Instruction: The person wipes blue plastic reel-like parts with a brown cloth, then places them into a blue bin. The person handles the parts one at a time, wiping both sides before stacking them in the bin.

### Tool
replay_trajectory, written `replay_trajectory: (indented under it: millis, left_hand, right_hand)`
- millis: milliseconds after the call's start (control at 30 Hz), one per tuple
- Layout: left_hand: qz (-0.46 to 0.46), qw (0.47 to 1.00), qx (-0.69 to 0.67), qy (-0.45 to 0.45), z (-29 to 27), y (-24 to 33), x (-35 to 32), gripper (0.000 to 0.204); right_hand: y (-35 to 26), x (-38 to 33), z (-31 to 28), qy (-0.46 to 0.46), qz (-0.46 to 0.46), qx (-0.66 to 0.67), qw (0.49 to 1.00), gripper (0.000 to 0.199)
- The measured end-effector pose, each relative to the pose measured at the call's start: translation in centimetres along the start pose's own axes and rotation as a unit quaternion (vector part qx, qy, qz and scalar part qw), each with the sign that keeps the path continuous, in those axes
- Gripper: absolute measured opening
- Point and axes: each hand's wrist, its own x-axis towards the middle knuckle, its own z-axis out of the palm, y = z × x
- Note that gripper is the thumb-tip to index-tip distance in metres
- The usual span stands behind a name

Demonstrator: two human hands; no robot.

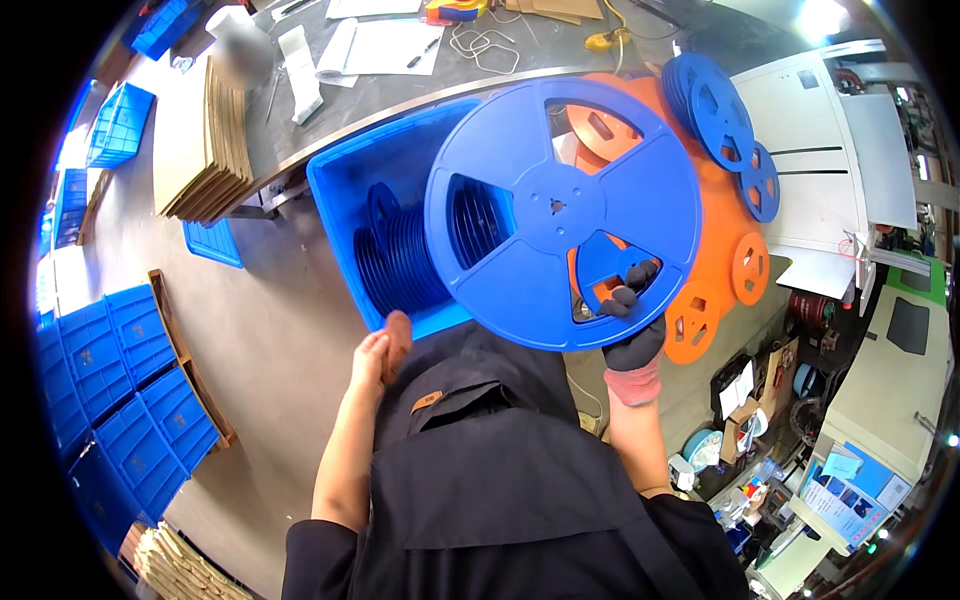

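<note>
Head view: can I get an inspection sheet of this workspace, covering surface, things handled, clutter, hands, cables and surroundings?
Surface: grey bench, partly covered.
Things handled: blue reel, hiding part of a blue tub with more reels inside.
Clutter: papers and a pen on the bench; stacked cardboard at its left end.
Hands: right hand, gloved, grips the blue reel's lower-right rim; left hand, bare, is by the tub's near corner, contact unclear.
Cables: white cord, loosely looped on the bench.
Surroundings: orange reels at right, blue crates at left.
</note>
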Motion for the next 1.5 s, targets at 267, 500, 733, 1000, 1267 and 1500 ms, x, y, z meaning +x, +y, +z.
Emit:
replay_trajectory:
  millis: [267,500,733,1000,1267,1500]
  left_hand:
    - [0.341,0.934,-0.027,0.105,6.2,14.5,-4.9,0.028]
    - [0.624,0.669,0.391,0.098,17.7,18.4,-7.3,0.045]
    - [0.707,0.531,0.460,-0.078,24.6,14.1,-10.1,0.053]
    - [0.695,0.574,0.430,-0.047,21.6,13.4,-10.2,0.045]
    - [0.463,0.779,0.401,0.135,7.7,14.2,-1.0,0.029]
    - [0.288,0.894,0.325,0.111,4.9,9.9,-0.5,0.032]
  right_hand:
    - [1.2,-1.2,0.4,0.030,0.025,-0.135,0.990,0.037]
    - [4.3,-2.4,-2.7,0.085,0.134,-0.102,0.982,0.041]
    - [5.1,-2.7,-0.3,-0.021,0.191,0.012,0.981,0.035]
    - [4.3,-2.3,-1.4,-0.070,0.170,0.052,0.982,0.039]
    - [0.5,-0.4,-1.4,-0.113,0.147,0.193,0.964,0.016]
    - [2.6,0.8,2.8,-0.084,0.067,-0.004,0.994,0.031]
